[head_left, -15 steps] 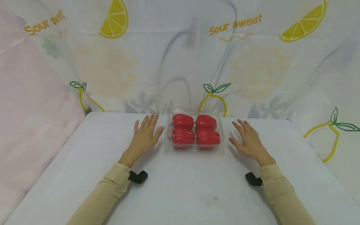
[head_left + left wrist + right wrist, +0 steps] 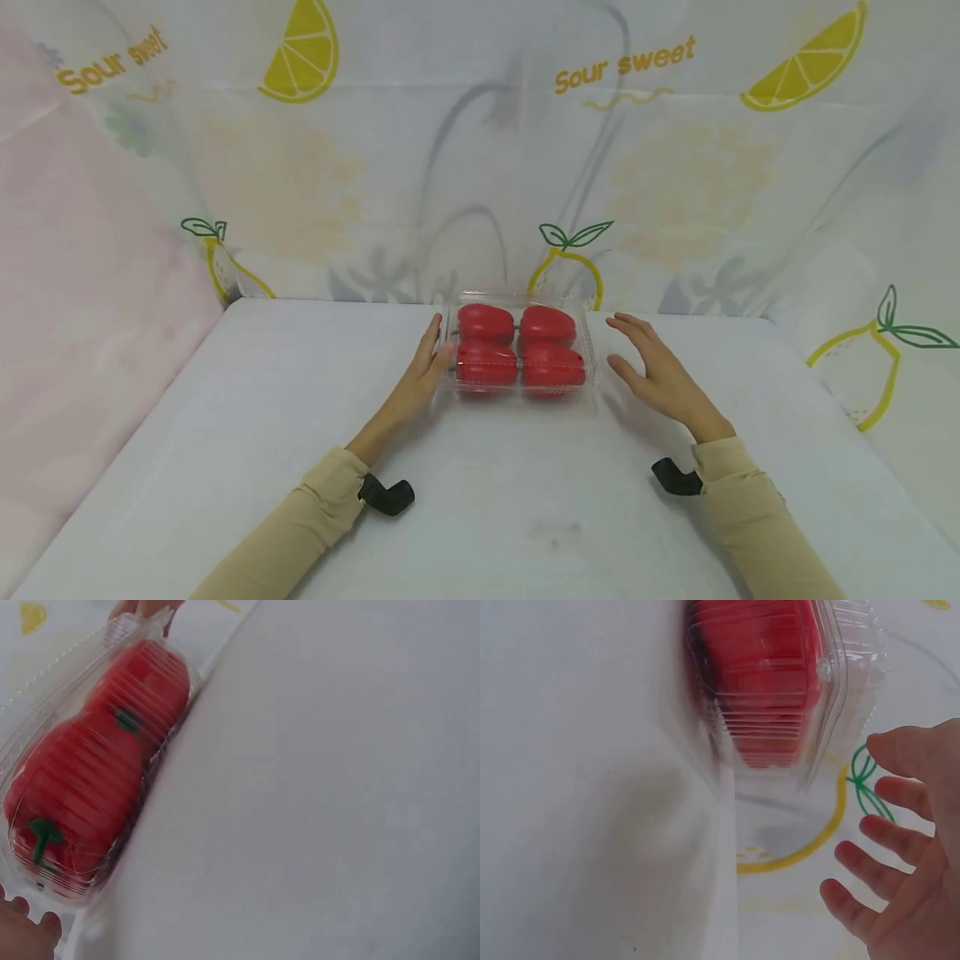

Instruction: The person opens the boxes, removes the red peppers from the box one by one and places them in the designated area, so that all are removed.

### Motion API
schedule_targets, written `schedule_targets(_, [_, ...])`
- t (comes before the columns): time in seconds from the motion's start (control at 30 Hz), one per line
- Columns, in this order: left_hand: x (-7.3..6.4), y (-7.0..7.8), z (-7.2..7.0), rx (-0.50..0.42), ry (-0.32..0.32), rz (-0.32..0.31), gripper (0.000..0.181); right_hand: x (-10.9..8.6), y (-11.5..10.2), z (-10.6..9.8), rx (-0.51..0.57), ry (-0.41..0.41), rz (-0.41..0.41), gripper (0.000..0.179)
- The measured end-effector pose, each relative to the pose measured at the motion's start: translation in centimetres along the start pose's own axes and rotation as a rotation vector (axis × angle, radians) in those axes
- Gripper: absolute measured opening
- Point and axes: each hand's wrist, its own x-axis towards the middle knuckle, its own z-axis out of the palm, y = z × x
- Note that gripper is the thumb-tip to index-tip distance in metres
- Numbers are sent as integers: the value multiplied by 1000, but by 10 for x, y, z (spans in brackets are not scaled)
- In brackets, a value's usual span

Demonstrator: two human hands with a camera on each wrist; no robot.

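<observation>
Red peppers (image 2: 542, 357) in clear box (image 2: 520, 387): stems left, long axes left-right.

Fruit-print cloth (image 2: 420, 167) behind a white tabletop (image 2: 480, 475).
Reads "Sour sweet" (image 2: 626, 65) in orange twice across the top, a yellow lemon slice (image 2: 810, 62) right of each. Shows three outlined lemons (image 2: 858, 371) lower down, left, middle and right, with green leaves (image 2: 926, 337). Pale pink at the far left. Faint smudges (image 2: 555, 533) on tabletop, near side.
</observation>
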Motion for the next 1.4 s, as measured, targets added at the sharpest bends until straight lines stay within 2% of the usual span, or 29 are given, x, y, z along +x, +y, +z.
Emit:
schedule_targets(0.07, [-1, -1, 3, -42, -1, -8, 66, 1, -4, 0, 24, -2, -20, 55])
schedule_targets(0.23, [-5, 2, 5, -94, -32, -75, 68, 2, -14, 1, 71, -44, -60, 55])
schedule_targets(0.4, [-13, 21, 6, -120, -43, -138, 77, 1, -23, 2, 93, -100, -42, 55])
schedule_targets(0.5, [-18, 26, 9, -95, -31, -160, 87, 0, -29, 4, 96, -140, -27, 56])
schedule_targets(0.53, [-19, 26, 9, -97, -30, -160, 90, 0, -31, 4, 92, -151, -30, 56])
schedule_targets(0.6, [-18, 16, 11, -77, -12, -152, 99, 0, -34, 6, 75, -167, -53, 58])
schedule_targets(0.77, [-11, -9, 18, -44, 21, -119, 117, 0, -38, 11, -25, -153, -136, 64])
schedule_targets(0.97, [-7, -12, 20, -21, 14, -143, 121, -2, -42, 17, -156, -122, -171, 69])
schedule_targets(1.1, [-7, -13, 19, 6, 13, -133, 120, -2, -46, 20, -244, -75, -203, 69])
schedule_targets(1.27, [-8, -12, 19, 23, 22, -121, 122, -1, -49, 22, -285, -19, -240, 66])
schedule_targets(1.4, [-10, -11, 18, 42, 33, -114, 122, 0, -50, 23, -290, -13, -237, 65])
